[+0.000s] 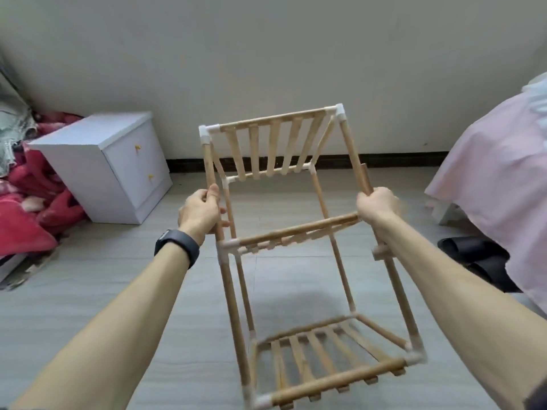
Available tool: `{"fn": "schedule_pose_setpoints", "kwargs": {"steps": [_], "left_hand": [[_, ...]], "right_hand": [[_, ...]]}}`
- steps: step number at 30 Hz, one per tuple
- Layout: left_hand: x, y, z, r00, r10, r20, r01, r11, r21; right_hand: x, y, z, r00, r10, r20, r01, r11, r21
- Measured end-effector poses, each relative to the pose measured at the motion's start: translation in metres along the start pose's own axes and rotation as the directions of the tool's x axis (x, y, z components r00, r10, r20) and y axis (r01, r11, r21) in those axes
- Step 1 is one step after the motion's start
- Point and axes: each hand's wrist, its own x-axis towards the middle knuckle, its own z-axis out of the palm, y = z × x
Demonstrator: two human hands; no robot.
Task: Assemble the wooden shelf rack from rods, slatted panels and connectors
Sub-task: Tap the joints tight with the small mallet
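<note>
Head view: 1 wooden rack (pixel 299 229) is held tilted over the grey floor (pixel 88 291), top end far, bottom end near. It carries 3 slatted panels, namely the top panel (pixel 275 146), middle panel (pixel 284 240) and bottom panel (pixel 319 359), joined to the rods by white connectors (pixel 204 132).

The left hand (pixel 199 213) grips the left upright rod (pixel 208 164) between the top and middle panels, fingers (pixel 222 211) curled round it. The right hand (pixel 377 204) grips the right upright rod (pixel 353 152) at a similar level, fingers closed round it.

A dark watch (pixel 177 245) sits on the left wrist. A white cabinet (pixel 97 161) with 2 yellow knobs stands far left by the wall, with red bedding (pixel 26 202) just beside it. A pink cloth (pixel 488 179) hangs at right, with a black item (pixel 476 261) on the floor near it.
</note>
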Motion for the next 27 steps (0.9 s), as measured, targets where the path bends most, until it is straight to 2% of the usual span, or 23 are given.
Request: {"fn": "schedule_pose_setpoints", "kwargs": {"steps": [4,14,17,21,22,24,25,27], "left_hand": [[0.015,-0.018,0.003,0.992,-0.126,-0.009,0.126,0.992,-0.031],[0.051,-0.092,-0.003,0.934,-0.355,0.030,0.356,0.934,-0.015],[0.053,-0.119,-0.004,0.930,-0.361,0.071,0.356,0.931,0.077],[0.051,-0.132,-0.006,0.948,-0.296,0.114,0.269,0.941,0.204],[0.048,-0.132,-0.006,0.959,-0.255,0.120,0.211,0.933,0.292],[0.043,-0.135,-0.010,0.987,-0.066,0.145,-0.018,0.856,0.517],[0.040,-0.136,-0.014,0.980,0.046,0.192,-0.149,0.809,0.569],[0.032,-0.137,-0.029,0.917,0.193,0.350,-0.383,0.673,0.632]], "right_hand": [[0.007,-0.005,0.032,0.997,0.037,0.069,-0.021,0.975,-0.223],[0.025,-0.016,0.114,0.985,0.026,0.173,0.049,0.907,-0.417],[0.025,-0.006,0.134,0.982,0.019,0.189,0.075,0.875,-0.477],[0.024,-0.003,0.139,0.987,0.003,0.163,0.081,0.857,-0.508],[0.021,-0.003,0.136,0.988,-0.020,0.150,0.093,0.862,-0.498],[0.006,-0.006,0.126,0.983,-0.136,0.122,0.178,0.865,-0.468],[-0.008,-0.008,0.119,0.968,-0.217,0.126,0.251,0.857,-0.450],[-0.049,-0.011,0.107,0.906,-0.384,0.176,0.423,0.825,-0.374]]}}
